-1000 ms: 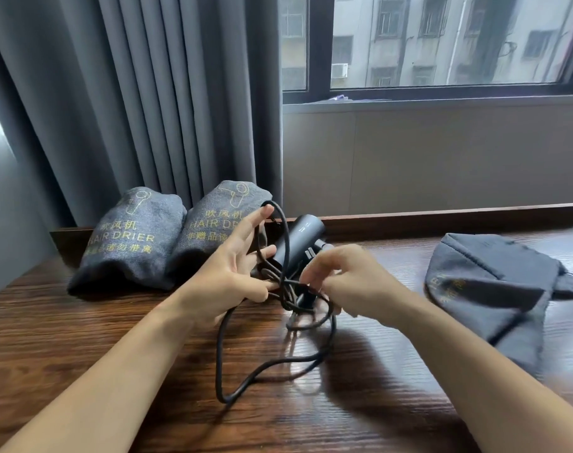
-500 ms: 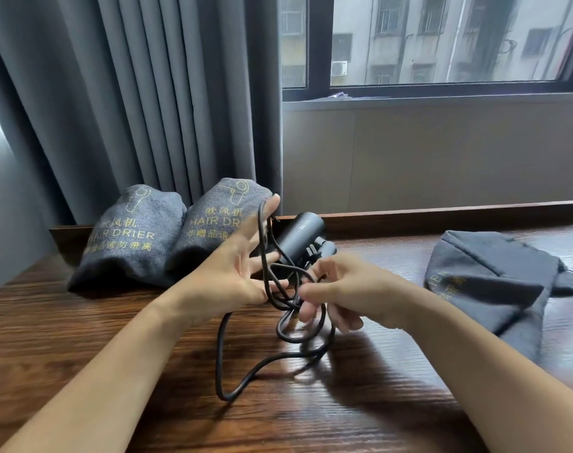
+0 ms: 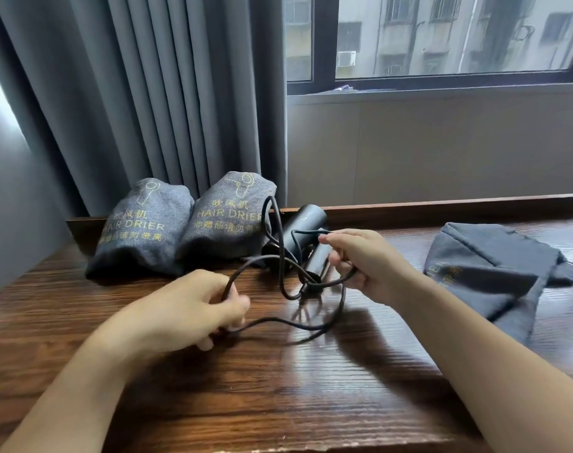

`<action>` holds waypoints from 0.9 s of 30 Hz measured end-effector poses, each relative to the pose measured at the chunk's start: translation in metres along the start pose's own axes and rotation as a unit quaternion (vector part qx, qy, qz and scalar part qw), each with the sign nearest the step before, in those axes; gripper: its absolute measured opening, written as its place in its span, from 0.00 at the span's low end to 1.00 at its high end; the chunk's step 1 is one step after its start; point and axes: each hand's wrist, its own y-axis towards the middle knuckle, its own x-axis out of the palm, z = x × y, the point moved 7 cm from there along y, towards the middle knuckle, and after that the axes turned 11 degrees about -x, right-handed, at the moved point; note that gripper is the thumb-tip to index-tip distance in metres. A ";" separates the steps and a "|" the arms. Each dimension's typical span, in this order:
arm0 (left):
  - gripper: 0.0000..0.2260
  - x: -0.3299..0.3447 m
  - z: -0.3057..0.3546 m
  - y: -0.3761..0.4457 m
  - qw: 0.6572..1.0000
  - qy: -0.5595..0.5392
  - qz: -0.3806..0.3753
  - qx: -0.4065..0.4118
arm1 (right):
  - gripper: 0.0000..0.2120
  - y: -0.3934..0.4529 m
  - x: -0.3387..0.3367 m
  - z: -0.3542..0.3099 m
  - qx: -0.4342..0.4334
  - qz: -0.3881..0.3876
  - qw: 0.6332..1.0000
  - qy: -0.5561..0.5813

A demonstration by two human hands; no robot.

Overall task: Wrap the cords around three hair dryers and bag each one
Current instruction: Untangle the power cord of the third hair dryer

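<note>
your left hand [image 3: 193,308] is low over the wooden table [image 3: 278,387], with the fingers curled around a part of the black cord [image 3: 280,253], so it grasps the cord near the table surface. your right hand [image 3: 360,263] is a little higher and to the right, and its fingers are curled too, pinching another part of the same cord just beside the hair dryer [image 3: 303,230]. the cord is not wrapped; it makes several loose loops between your two hands, one loop stands up in front of the bags and another one lies on the table. the hair dryer is black and it lies on the table near the back edge, partly behind your right hand, with its handle toward you. left of it, two filled grey bags stand side by side and touch each other, the left filled bag [image 3: 141,227] and the right filled bag [image 3: 226,217], both with yellow "hair drier" print. an empty grey bag [image 3: 487,269] lies flat on the right side of the table, well apart from the dryer. behind all this hangs a grey curtain [image 3: 148,93].
</note>
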 end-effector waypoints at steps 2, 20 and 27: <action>0.15 -0.007 0.002 -0.001 0.987 -0.156 0.025 0.039 | 0.03 0.002 -0.003 0.001 -0.003 0.013 1.000 -0.002; 0.17 -0.080 0.020 0.046 0.873 0.295 0.271 0.279 | 0.13 -0.003 -0.003 -0.007 -0.018 -0.019 0.994 -0.102; 0.04 -0.046 0.018 0.064 0.886 0.275 0.244 0.283 | 0.02 -0.024 0.016 -0.042 -0.436 0.046 0.730 -0.524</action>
